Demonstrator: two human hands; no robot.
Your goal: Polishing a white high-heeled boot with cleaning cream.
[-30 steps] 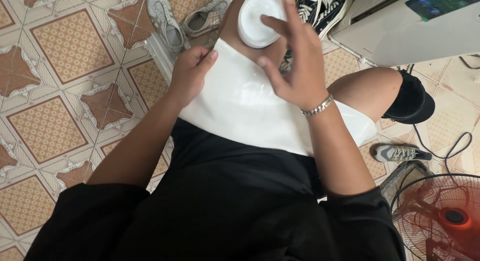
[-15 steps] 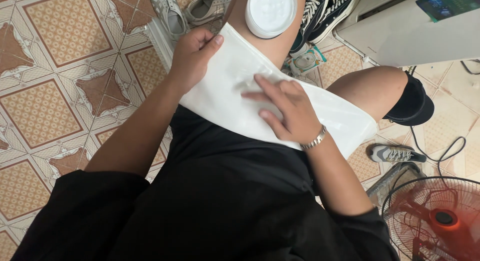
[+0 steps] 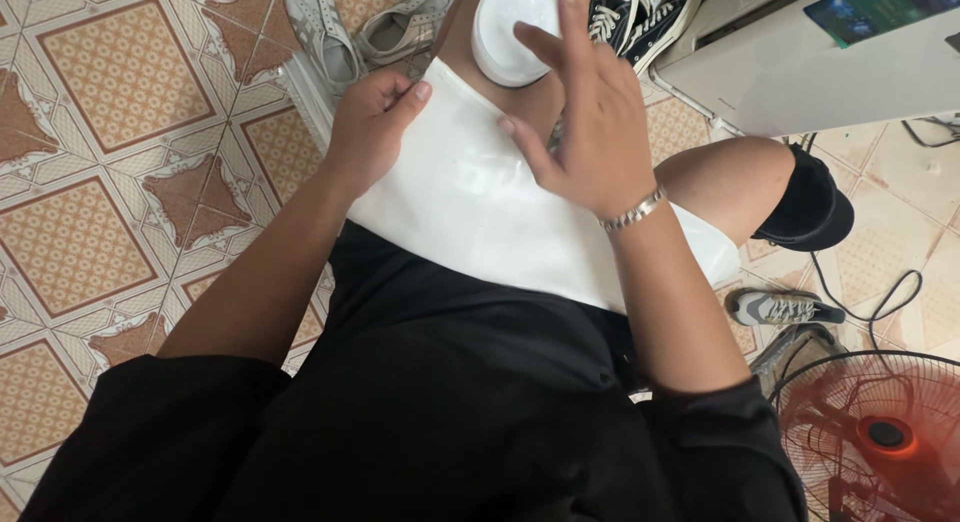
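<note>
A white sheet point(image 3: 500, 207) lies spread across my lap and thighs. My left hand point(image 3: 372, 122) pinches the sheet's upper left corner between thumb and fingers. My right hand point(image 3: 580, 107) hovers with spread fingers over the sheet's top edge, its fingertips reaching onto a round white container point(image 3: 508, 27) that rests on my knee. A silver bracelet point(image 3: 632, 212) sits on my right wrist.
Grey sneakers point(image 3: 350, 27) and black-and-white sneakers point(image 3: 640, 12) lie on the patterned tile floor point(image 3: 110, 152) ahead. A white appliance point(image 3: 800, 62) stands at the upper right. A red floor fan point(image 3: 880, 432) and a cable point(image 3: 880, 292) are at the lower right.
My right hand has moved up from the middle of the sheet to the round white container at its top edge. The left hand still grips the sheet's corner.
</note>
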